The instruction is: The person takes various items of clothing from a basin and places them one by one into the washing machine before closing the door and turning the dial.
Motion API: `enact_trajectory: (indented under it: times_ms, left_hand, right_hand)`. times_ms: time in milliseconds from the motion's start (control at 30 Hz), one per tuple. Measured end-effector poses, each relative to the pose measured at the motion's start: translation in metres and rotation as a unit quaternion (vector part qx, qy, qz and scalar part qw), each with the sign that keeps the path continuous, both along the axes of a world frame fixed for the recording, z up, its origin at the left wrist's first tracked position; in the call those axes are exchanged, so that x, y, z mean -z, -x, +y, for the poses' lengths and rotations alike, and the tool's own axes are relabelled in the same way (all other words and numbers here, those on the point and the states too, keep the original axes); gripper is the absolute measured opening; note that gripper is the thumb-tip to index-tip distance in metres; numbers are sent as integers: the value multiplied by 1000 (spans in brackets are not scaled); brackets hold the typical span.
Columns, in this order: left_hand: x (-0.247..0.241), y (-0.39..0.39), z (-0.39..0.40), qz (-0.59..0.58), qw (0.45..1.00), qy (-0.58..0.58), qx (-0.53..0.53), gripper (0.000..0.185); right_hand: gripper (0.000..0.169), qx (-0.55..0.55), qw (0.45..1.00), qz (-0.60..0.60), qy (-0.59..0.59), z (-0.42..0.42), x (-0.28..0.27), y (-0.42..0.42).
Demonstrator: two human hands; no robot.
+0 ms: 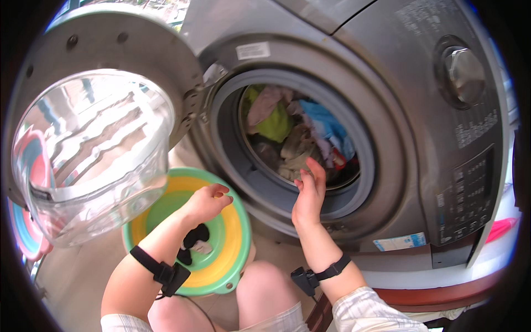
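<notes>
A front-loading washing machine (410, 137) stands before me with its round door (112, 45) swung out to the left. In its drum lies a heap of clothes, among them a green cloth (276, 124), a blue cloth (325, 124) and a greyish-brown garment (298, 147). My right hand (309, 195) is at the lower edge of the drum opening, fingers apart, in front of the clothes. My left hand (209, 203) hangs empty over a green and yellow plastic basin (244, 232). Small black cloth items (197, 234) and a pale one (202, 247) lie in the basin.
The door's clear glass bowl (95, 157) juts out at the left, above the basin's left side. Behind and below it is a pink and blue basin (25, 228). The control panel with a knob (464, 76) is at the right. My knees flank the basin's near rim.
</notes>
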State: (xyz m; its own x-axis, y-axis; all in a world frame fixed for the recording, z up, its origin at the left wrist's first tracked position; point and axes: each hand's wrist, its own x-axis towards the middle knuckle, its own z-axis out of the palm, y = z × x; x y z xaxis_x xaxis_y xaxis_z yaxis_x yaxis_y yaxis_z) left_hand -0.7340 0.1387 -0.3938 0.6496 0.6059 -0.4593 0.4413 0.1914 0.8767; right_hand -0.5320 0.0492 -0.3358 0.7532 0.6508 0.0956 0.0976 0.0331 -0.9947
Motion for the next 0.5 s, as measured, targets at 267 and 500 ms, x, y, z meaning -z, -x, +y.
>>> enact_trajectory:
  times_ms: [267,500]
  left_hand:
    - [71,96,5,175,977,59,-109,54]
    - [74,136,-7,154,952,205,-170,56]
  right_hand:
    - [38,-448,795,-152,380,21,108,79]
    - [113,-465,609,-274,581,3,199,174]
